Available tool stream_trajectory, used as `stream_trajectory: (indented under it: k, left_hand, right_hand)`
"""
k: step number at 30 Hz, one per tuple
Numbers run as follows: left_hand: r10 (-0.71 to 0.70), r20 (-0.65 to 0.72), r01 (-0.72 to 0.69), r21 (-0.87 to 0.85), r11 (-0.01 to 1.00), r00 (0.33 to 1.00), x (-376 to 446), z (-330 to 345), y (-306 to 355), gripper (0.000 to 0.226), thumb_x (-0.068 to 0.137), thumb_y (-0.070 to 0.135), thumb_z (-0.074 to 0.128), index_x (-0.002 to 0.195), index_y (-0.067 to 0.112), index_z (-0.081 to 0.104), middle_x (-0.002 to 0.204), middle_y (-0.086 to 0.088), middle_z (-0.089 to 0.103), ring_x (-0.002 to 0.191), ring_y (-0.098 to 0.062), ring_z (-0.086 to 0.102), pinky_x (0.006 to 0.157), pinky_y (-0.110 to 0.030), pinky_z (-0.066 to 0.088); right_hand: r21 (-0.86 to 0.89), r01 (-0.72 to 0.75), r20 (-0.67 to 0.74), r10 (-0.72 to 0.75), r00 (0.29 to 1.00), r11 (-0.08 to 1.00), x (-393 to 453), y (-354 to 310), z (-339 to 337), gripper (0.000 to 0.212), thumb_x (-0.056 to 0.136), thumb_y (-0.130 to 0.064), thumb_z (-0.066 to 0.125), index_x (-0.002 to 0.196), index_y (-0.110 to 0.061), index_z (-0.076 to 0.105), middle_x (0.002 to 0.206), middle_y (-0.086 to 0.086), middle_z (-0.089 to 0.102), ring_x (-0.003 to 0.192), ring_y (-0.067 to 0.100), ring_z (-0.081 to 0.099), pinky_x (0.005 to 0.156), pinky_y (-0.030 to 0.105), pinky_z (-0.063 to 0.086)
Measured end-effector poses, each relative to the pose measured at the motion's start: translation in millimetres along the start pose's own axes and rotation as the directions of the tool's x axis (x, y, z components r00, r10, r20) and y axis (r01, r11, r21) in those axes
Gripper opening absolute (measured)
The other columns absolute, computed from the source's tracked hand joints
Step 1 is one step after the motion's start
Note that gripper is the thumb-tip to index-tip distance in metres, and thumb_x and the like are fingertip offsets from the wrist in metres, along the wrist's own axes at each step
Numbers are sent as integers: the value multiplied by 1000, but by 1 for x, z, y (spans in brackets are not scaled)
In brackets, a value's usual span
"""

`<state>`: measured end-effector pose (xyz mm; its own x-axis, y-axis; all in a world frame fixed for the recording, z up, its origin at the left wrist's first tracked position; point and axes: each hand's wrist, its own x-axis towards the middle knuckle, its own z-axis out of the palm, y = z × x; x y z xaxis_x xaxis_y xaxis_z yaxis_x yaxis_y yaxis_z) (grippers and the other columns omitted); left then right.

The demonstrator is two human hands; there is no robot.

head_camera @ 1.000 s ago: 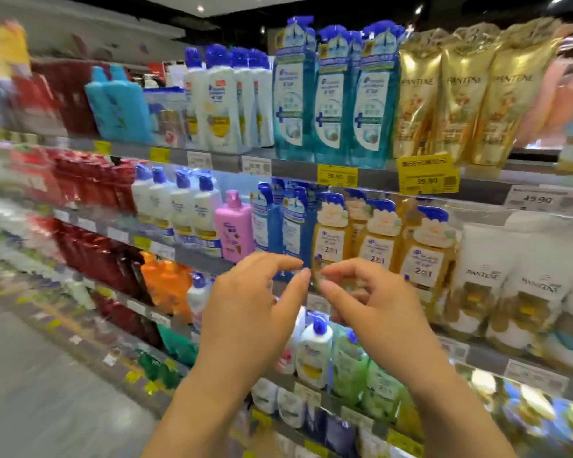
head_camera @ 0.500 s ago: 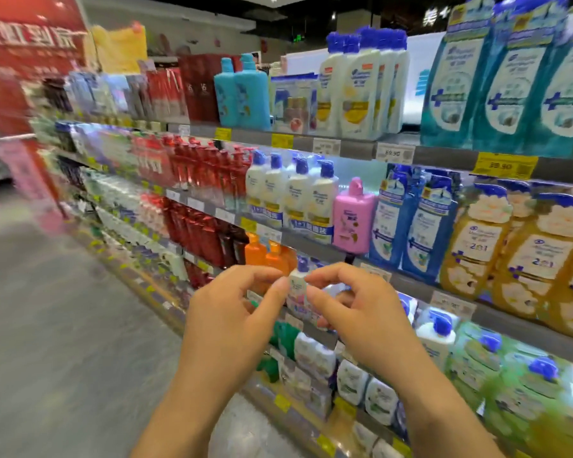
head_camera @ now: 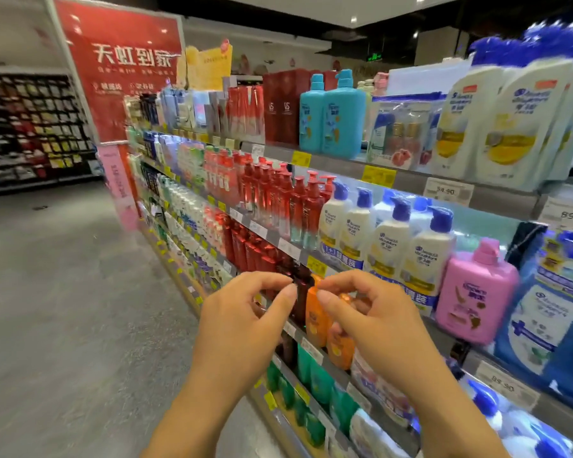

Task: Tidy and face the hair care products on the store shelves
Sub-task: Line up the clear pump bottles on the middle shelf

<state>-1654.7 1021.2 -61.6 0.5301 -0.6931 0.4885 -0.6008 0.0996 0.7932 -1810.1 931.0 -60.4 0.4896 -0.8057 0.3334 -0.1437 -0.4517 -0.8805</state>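
Observation:
My left hand (head_camera: 242,328) and my right hand (head_camera: 374,325) hover side by side in front of the shelves, touching no product. On each hand the fingers curl in and the thumb tip meets the forefinger, with nothing held. Behind them stand dark red bottles (head_camera: 300,302) and orange bottles (head_camera: 315,319). One shelf up are white pump bottles with blue caps (head_camera: 391,246), a pink bottle (head_camera: 473,292) and red pump bottles (head_camera: 278,196). On the top shelf stand two teal bottles (head_camera: 331,117) and large white refill pouches (head_camera: 510,127).
The shelving (head_camera: 407,176) runs away to the left along a grey aisle floor (head_camera: 63,309). A red sign (head_camera: 119,71) stands at the far end of the row. Green bottles (head_camera: 315,375) fill a lower shelf. Another stocked rack (head_camera: 27,127) lies across the aisle.
The view has swung left along the aisle, so the gold pouches and blue bottles have left the frame. Both hands keep the same curled pose in front of me.

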Motion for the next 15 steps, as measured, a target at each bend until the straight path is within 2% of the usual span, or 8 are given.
stream_trajectory:
  k: [2,6,8,12,15]
  left_hand:
    - [-5,-31,5,7,1000,1000,32,4,-12,3,86,34,71,87,36,73,64,20,67,62,-6,67,62,-25,52]
    - [-45,-100,44,-19,999,994,82,6,-38,4,87,32,72,86,36,73,59,15,64,55,-7,66,61,-27,53]
    - [-70,-128,64,-48,997,989,101,3,-53,7,86,29,73,84,35,73,60,13,66,50,-10,65,59,-29,56]
    - [-118,-173,106,-74,992,978,137,-17,-86,9,87,24,72,84,32,73,66,6,69,44,-10,63,48,-11,44]
    - [-108,-236,88,-94,992,966,170,-42,-118,13,87,22,73,81,34,72,75,11,72,46,-14,63,49,-13,45]
  right_hand:
    - [33,7,13,-7,1000,999,32,6,5,9,92,-28,70,88,-36,72,61,-22,67,59,11,68,56,12,49]
    - [87,-1,78,-5,997,996,90,14,20,7,91,-27,70,89,-34,73,64,-20,69,57,7,68,63,21,53]
    - [102,-2,91,-7,996,995,117,17,32,9,91,-26,71,87,-34,74,65,-18,70,58,9,70,65,25,55]
    - [110,3,178,-23,984,994,166,20,73,11,92,-22,71,87,-32,73,61,-17,70,59,11,71,62,22,55]
    - [95,30,232,-52,971,995,203,18,113,11,92,-20,71,87,-30,73,61,-14,70,58,11,70,62,21,55]
